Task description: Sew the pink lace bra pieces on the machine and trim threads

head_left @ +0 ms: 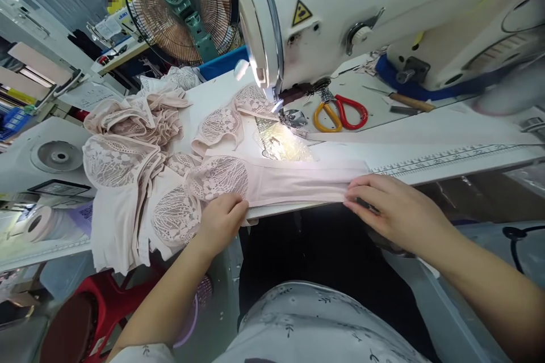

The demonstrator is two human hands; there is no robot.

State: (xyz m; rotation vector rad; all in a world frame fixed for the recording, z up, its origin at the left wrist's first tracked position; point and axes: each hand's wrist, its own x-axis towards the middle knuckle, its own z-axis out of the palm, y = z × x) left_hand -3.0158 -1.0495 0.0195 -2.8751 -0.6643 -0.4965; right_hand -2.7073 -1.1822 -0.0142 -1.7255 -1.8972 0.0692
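A pale pink lace bra (293,178) lies along the front of the white sewing table, its smooth wing stretched flat between my hands. My left hand (223,218) pinches the lower edge where the lace cup meets the wing. The fingers of my right hand (378,198) are closed on the far end of that wing. Behind the bra, the lit needle area of the sewing machine (279,105) stands over a shiny plate. Another lace cup (219,127) lies near the presser foot, and more bras (123,164) are piled to the left.
Scissors with red and yellow handles (340,113) lie beside the machine, near a wooden-handled tool (411,102). A measuring tape (451,156) runs along the table edge. A large fan (183,5) stands behind, and a red stool (93,312) sits lower left.
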